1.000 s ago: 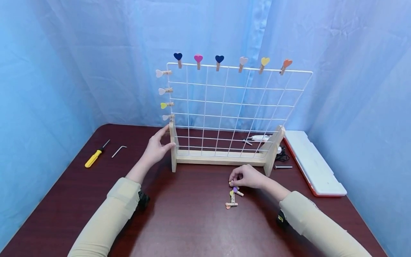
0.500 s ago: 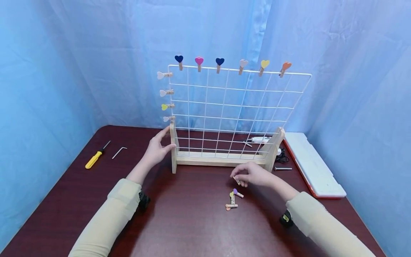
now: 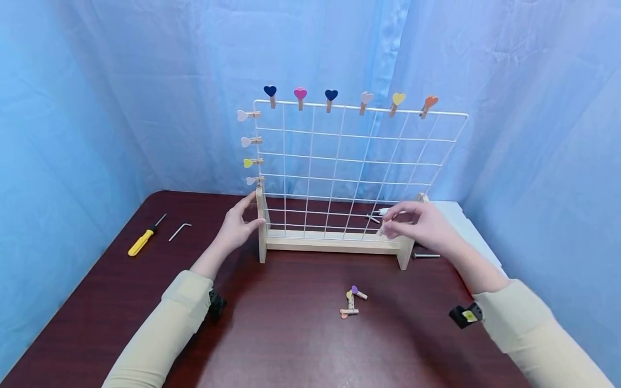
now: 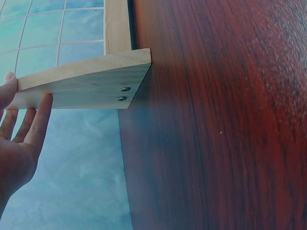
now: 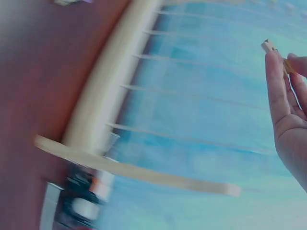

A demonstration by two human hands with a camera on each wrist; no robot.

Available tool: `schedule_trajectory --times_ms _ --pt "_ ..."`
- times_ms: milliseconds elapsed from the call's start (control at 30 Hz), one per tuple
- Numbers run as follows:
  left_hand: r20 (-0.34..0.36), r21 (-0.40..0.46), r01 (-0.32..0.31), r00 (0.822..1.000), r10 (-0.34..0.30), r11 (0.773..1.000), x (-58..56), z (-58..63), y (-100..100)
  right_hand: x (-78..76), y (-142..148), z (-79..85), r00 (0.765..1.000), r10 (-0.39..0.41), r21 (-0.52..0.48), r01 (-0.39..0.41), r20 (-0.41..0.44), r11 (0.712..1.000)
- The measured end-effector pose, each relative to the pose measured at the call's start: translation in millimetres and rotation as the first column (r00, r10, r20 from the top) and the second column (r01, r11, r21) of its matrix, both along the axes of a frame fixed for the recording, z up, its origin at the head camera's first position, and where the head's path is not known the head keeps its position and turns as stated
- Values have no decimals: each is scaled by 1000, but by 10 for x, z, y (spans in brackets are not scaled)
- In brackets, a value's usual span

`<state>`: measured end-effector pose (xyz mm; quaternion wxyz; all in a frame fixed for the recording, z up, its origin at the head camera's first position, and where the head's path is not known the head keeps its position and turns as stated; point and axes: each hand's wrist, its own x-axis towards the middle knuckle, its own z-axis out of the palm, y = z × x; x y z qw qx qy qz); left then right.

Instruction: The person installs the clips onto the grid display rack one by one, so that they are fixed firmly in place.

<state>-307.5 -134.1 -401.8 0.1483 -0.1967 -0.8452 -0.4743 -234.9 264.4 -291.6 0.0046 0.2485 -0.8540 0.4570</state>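
My left hand grips the left wooden side board of a stand, thumb at one edge and fingers against its outer face. A white wire grid rises from this stand. Several heart-topped clothespins sit along its top bar, such as a pink one, and several down its left edge, such as a yellow one. In front of the grid's lower right part, my right hand pinches a small wooden clothespin, blurred in the head view. On the table lie a purple-heart clothespin and others close by.
A yellow screwdriver and a hex key lie at the left. Right of the stand are a bolt and a white case, partly behind my right arm. Blue curtains surround the table.
My right hand has picked a clothespin from the small pile and carried it up and right towards the grid. The left hand has stayed on the side board.
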Motion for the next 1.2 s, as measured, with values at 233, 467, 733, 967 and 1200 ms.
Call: schedule_trajectory --times_ms 233,467,733,967,1200 --pt "-5 -3 -5 1000 5 1000 2 -4 -24 104 133 952 925 -71 12 81 -372 997" --pt "-18 7 -3 1000 3 1000 -10 0 -33 -49 340 1602 839 -293 -33 313 -460 949" --pt "-19 3 -3 1000 3 1000 3 2 -32 -219 410 1935 733 -424 86 545 -533 834" --pt "-16 -1 -3 1000 3 1000 7 -7 -18 -317 397 1962 735 -410 210 590 -540 780" --pt "-40 4 4 999 -3 1000 -24 -25 -5 -325 417 1905 746 -398 260 593 -534 762"
